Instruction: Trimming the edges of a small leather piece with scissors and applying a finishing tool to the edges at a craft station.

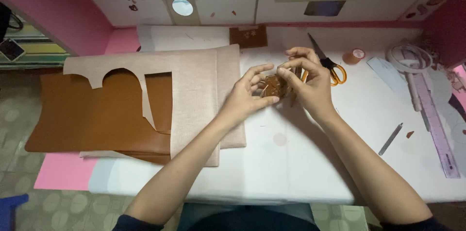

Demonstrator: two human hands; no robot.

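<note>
From the head view, both hands are pinching a small brown leather piece (273,86) above the white table (291,163); left hand (245,96) fingers are clamped on its left edge, right hand (308,83) fingers on its right; its long axis I cannot tell; glossy tan leather sheet (92,119) and matte beige fabric (194,90) are lying left; orange-handled scissors (327,63) are resting beyond.

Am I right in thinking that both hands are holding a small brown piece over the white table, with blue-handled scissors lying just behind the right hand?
Not quite: in the head view the scissors have orange handles, not blue. The rest holds: the left hand and right hand hold the small brown piece over the white table.
</note>
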